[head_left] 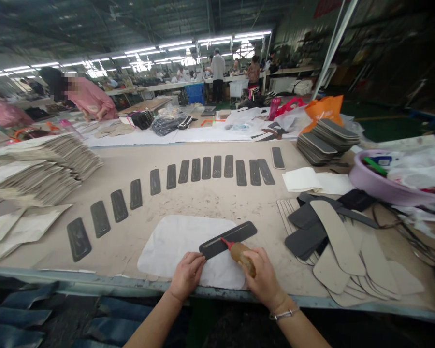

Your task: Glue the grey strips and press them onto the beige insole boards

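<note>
A long black rounded strip (pixel 235 238) lies slantwise over a white sheet (pixel 166 246) on the table. My left hand (pixel 188 273) has its fingers pressed together at the strip's lower left end. In my right hand (pixel 263 273) is a brownish glue bottle (pixel 242 256) with a red nozzle, its tip touching or just above the strip's middle. A pale line of glue runs from there toward the left end. Beyond the sheet, several black pieces (pixel 119 205) with shiny lines on them form an arc.
Stacks of pale sheets (pixel 39 169) stand at the left. On the right are loose black and beige pieces (pixel 333 237), a purple basin (pixel 362 176) and a stack of dark panels (pixel 326 142). A person in pink (pixel 92 99) works across the table.
</note>
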Demonstrator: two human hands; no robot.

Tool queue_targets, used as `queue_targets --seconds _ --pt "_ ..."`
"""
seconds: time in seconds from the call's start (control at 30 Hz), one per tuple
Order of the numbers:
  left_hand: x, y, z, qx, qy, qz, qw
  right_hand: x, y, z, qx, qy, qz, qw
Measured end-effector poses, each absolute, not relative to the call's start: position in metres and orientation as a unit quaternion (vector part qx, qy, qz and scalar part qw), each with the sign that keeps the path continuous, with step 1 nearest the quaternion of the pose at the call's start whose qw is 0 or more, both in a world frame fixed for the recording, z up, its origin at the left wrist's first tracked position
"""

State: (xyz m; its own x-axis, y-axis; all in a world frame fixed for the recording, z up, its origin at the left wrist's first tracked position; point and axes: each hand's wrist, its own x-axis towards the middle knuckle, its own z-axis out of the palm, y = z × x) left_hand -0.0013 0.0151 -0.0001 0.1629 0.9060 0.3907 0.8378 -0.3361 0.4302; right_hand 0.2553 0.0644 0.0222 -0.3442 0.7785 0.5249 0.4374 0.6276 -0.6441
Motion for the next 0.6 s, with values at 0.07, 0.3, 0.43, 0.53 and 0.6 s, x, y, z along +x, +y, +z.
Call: queue_targets --seconds 0.07,0.3,0.43,0.53,0.6 --pt "-0.002 0.015 -0.001 0.760 0.573 0.301 0.057 0.277 0.075 0.022 -0.428 -0.776 0.150 0.438" --pt "-0.003 0.015 -0.003 0.760 0.573 0.301 0.054 0.291 0.077 0.036 -0.449 -0.750 0.136 0.467" --pt "-0.002 0.014 -0.004 0.760 0.577 0.295 0.058 0.254 0.055 0.037 -0.365 -0.782 0.253 0.437" --pt "-0.001 0.014 -0.003 0.758 0.580 0.292 0.059 0.235 0.046 0.034 -0.331 -0.788 0.299 0.424" --pt "-0.001 0.014 -0.003 0.757 0.581 0.292 0.061 0.228 0.045 0.033 -0.320 -0.790 0.310 0.422"
